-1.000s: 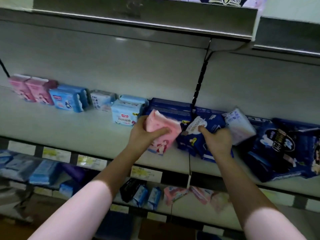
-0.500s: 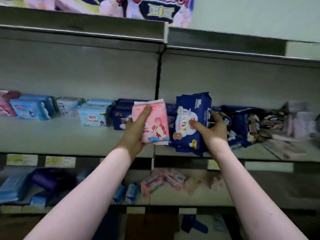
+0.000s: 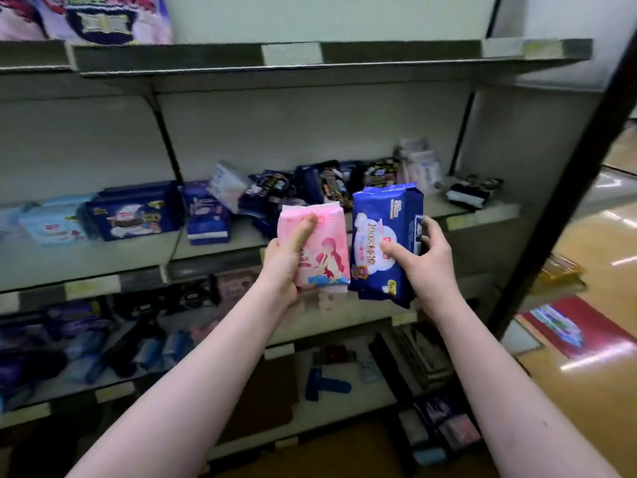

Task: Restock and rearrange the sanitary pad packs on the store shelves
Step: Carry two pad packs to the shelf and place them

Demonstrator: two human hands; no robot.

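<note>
1. My left hand (image 3: 284, 267) holds the pink pack (image 3: 322, 251) upright in front of the middle shelf (image 3: 86, 267); grip closed around it, thumb across the front, fingers hidden behind.
2. My right hand (image 3: 429, 260) holds the dark blue pack (image 3: 382, 243) upright, tilted slightly; grip clamped on its right edge, thumb on the front face, fingers curled round the side.
3. The 2 packs sit side by side, nearly touching, both off the shelf and in the air in front of it.
4. Pink pack has a cartoon figure with pink hair on the front; blue pack has white print, text too blurry to read fully.
5. Middle shelf behind them: a light blue pack (image 3: 51, 224) at left, a big dark blue pack (image 3: 132, 212) next to it, then a smaller blue pack (image 3: 206, 215) standing.
6. Further right on that shelf is a messy cluster of dark packs (image 3: 324, 182), leaning and overlapping, with a pale pack stack (image 3: 422, 163) at the back right.
7. Lower shelf (image 3: 113, 389) carries blue and purple packs, blurred, cannot tell which kinds.
8. Top shelf (image 3: 310, 58) edge runs above; colourful packaging (image 3: 86, 19) shows at its top left.
9. Shiny wooden floor (image 3: 593, 374) at right, with a red mat (image 3: 572, 331) on it.
</note>
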